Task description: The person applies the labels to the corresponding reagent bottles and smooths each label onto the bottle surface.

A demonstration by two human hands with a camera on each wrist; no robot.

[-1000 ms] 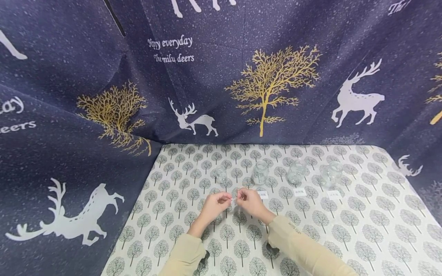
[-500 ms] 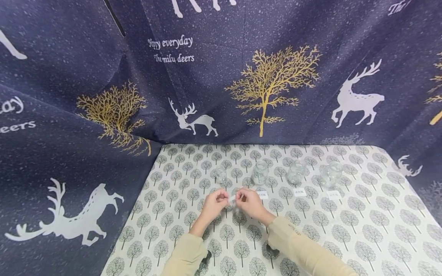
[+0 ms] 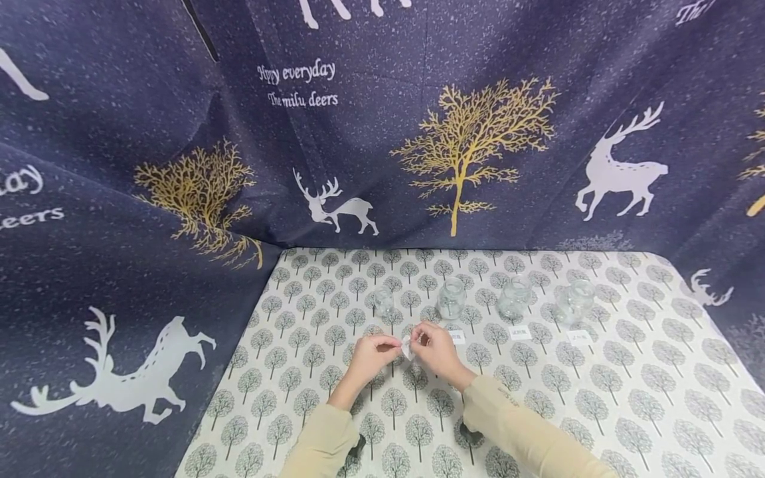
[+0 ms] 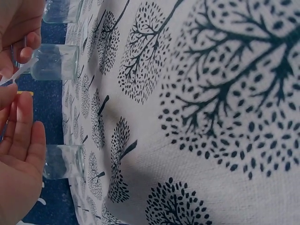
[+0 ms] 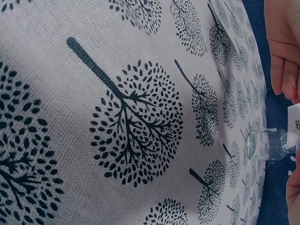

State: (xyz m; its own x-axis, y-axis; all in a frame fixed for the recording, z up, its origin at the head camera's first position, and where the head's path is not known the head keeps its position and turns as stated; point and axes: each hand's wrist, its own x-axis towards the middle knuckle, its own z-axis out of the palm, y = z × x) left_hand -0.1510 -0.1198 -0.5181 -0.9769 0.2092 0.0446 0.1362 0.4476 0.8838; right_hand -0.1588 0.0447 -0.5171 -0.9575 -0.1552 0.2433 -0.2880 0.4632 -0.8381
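Observation:
A small white printed label [image 3: 408, 348] is held up between the two hands over the patterned table. My left hand [image 3: 372, 358] pinches its left side with thumb and forefinger, while my right hand [image 3: 437, 352] pinches the other side. Dark characters show on the label [image 5: 294, 124] in the right wrist view. Seen edge-on in the left wrist view, the label [image 4: 23, 70] is a thin white strip between the fingertips. Just beyond the hands stands a small clear glass jar [image 3: 384, 302]. Part of the label is hidden by the fingers.
Three wider clear glass jars, a near one [image 3: 451, 299], a middle one [image 3: 515, 299] and a far right one [image 3: 576, 302], stand in a row to the right. White labels [image 3: 520, 332] lie before them. A dark blue curtain [image 3: 358, 133] hangs behind the tablecloth [image 3: 627, 398].
The label has turned so that its white face shows between the hands. The left fingertips have shifted slightly right, towards the right hand. The jars have stayed in place.

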